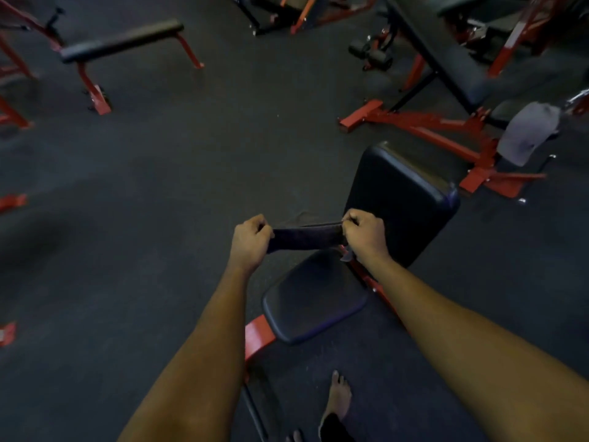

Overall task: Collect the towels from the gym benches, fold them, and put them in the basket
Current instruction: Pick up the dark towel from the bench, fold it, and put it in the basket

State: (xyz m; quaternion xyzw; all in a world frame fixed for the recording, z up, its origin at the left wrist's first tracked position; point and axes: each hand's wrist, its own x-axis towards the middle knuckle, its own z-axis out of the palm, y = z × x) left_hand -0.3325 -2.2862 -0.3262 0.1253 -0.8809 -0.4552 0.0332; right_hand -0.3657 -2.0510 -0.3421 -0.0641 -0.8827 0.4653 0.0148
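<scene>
A dark towel (306,239) hangs stretched between my two hands, held in the air above a black padded bench (401,199) with a red frame. My left hand (250,242) grips the towel's left end and my right hand (365,237) grips its right end, both fists closed. The towel looks folded into a narrow band. A pale grey towel (529,132) is draped over the end of another bench (446,55) at the right. No basket is in view.
Dark rubber floor (159,186) spreads to the left and middle. A flat bench (121,43) stands at the back left, with dumbbells (371,54) on the floor at the back. Red machine frames line the edges. My bare foot (339,397) is at the bottom.
</scene>
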